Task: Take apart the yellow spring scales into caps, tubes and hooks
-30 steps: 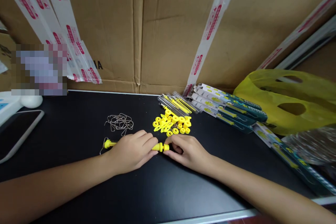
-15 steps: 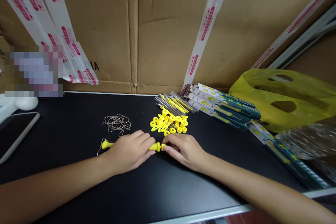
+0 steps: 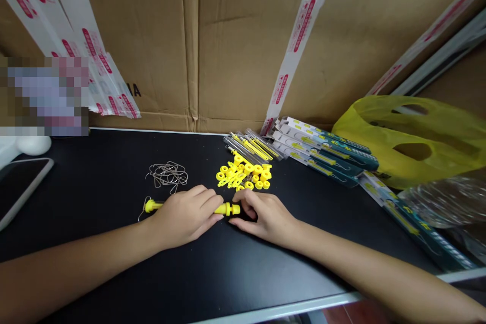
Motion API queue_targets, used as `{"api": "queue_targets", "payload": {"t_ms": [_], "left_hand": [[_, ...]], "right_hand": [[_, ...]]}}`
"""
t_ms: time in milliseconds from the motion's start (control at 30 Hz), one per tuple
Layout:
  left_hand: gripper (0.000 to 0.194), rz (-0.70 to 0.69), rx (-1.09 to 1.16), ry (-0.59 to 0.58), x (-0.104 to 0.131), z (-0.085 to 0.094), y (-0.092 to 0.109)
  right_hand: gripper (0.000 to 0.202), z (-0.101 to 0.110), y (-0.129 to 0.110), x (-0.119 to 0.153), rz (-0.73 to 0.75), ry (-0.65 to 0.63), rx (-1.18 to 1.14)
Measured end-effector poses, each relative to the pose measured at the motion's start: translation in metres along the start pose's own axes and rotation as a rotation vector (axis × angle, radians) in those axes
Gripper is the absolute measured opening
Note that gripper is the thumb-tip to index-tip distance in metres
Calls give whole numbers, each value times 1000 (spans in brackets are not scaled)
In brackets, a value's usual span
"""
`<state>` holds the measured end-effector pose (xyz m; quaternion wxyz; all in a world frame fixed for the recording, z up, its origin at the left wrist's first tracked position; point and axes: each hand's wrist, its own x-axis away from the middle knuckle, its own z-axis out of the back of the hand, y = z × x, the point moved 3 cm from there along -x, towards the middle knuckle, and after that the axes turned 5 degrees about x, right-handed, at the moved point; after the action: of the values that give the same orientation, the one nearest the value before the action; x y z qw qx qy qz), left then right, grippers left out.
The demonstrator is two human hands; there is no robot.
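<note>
My left hand is wrapped round the middle of a yellow tubular spring scale, holding it level above the black table. A bent wire hook sticks out at its left end. On the right end a yellow end cap shows, with a narrow neck beside it. My right hand is curved open around that cap, thumb and forefinger apart, with a gap between them and the cap. Just beyond lies a pile of small yellow plastic parts with a few coil springs among them.
Tangled wire hooks lie behind my left hand. Clear tubes with yellow strips and printed boxes sit at the back right, near a yellow plastic bag. A phone rests at far left. Cardboard stands behind.
My right thumb and forefinger have parted and come off the end cap, which now shows fully. The left hand keeps its hold on the spring scale. The view has shifted slightly.
</note>
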<state>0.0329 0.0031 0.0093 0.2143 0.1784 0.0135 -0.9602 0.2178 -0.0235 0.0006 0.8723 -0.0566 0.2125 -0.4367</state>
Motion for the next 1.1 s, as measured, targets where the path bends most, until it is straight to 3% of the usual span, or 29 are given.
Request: {"api": "queue_targets", "payload": {"t_ms": [433,633,967,1100], "left_hand": [[21,0,12,-4,0,0,0],[22,7,5,-10,0,-1,0],[21,-2,2,2,1,0,1],[21,24,0,-50,0,0,0]], "right_hand": [[11,0,1,0,23,11,25],[28,-1,2,-1,-35,-44,36],[23,1,1,-2,-146,-85,112],[19,3,-1,-3,-151,-97,123]]}}
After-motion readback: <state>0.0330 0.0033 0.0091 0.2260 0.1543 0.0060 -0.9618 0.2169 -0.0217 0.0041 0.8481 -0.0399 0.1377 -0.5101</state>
